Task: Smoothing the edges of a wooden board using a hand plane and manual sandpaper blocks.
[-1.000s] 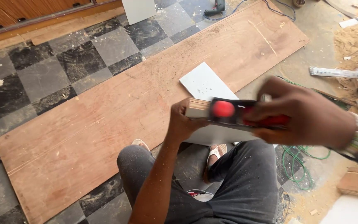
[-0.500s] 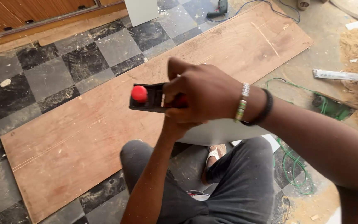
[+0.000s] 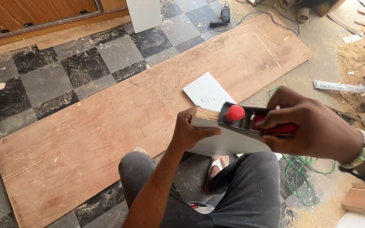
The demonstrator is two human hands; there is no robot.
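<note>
My left hand [image 3: 192, 131] grips the near end of a white-faced board [image 3: 227, 141] held on edge over my knees, its raw wood edge facing up. My right hand [image 3: 313, 126] holds the red handle of a black hand plane [image 3: 243, 119] with a round red front knob. The plane rests on the board's top edge, just right of my left hand. A bracelet sits on my right wrist.
A long plywood sheet [image 3: 119, 122] lies across the checkered tile floor [image 3: 47, 80]. A small white panel [image 3: 207, 90] lies on it. A power drill [image 3: 223, 17] sits at the far end, green cable [image 3: 300, 177] by my right leg, wood scraps and shavings [image 3: 362, 55] at right.
The plane was pushed forward to the left along the board's edge half a second ago, and has now come back right toward me, near its earlier position.
</note>
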